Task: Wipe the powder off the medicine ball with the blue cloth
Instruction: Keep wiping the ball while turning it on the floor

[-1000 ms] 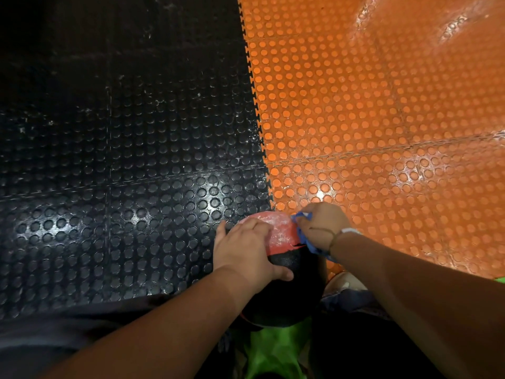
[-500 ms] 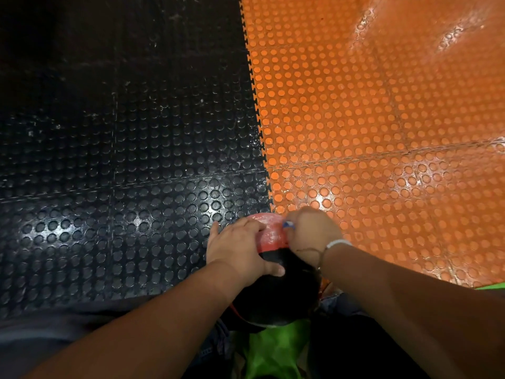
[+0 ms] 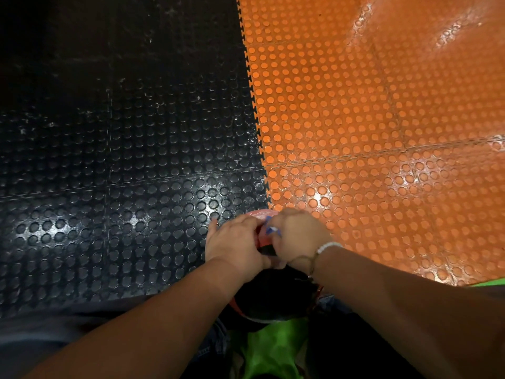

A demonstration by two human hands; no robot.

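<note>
A red and black medicine ball (image 3: 273,296) sits low in the middle, right in front of me. Its red top shows pale powder between my hands. My left hand (image 3: 232,244) lies flat on the ball's left upper side, fingers spread over it. My right hand (image 3: 297,239) grips the blue cloth (image 3: 271,228) and presses it on the red top. Only a small blue scrap of the cloth shows past my knuckles. A white bead bracelet circles my right wrist.
The floor is studded rubber tiles: black (image 3: 123,160) on the left, orange (image 3: 382,132) on the right, joined by a toothed seam running up from the ball. A bright green fabric (image 3: 270,348) lies under the ball near my lap.
My right hand has slid left across the red top towards my left hand, covering more of the cloth and the powdered patch. The left hand has stayed on the ball.
</note>
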